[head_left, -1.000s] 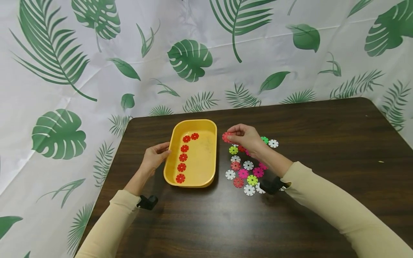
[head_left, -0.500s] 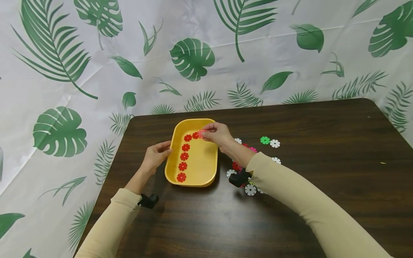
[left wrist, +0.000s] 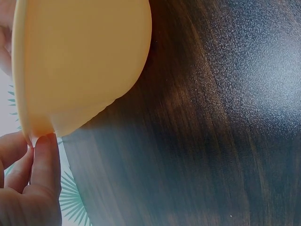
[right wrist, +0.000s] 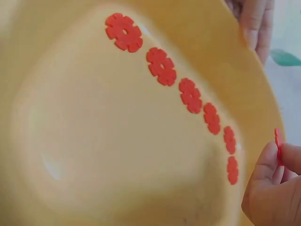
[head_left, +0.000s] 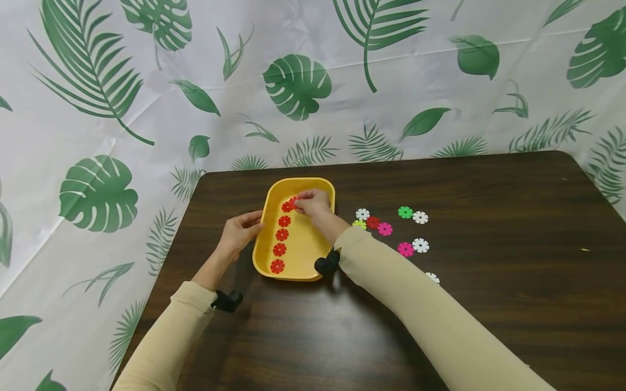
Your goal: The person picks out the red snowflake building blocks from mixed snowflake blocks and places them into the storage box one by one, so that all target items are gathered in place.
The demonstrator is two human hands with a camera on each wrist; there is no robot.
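Moved left since a second ago: right hand (head_left: 313, 203) now over yellow tray (head_left: 324, 187) at frame centre, pinching flat, notched red disc (right wrist: 278, 146); left hand (head_left: 238, 232) spread against tray rim.

A dark wooden surface (head_left: 489, 304) lies before me. Behind it hangs a white cloth printed with green leaves (head_left: 293, 81), draping past my surface's left edge.

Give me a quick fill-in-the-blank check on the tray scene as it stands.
1. The flower discs lying in the tray are all ____.
2. The tray is ____ in colour.
3. The left hand touches the tray's ____ rim.
4. The right hand pinches one red ____.

Missing words: red; yellow; left; disc
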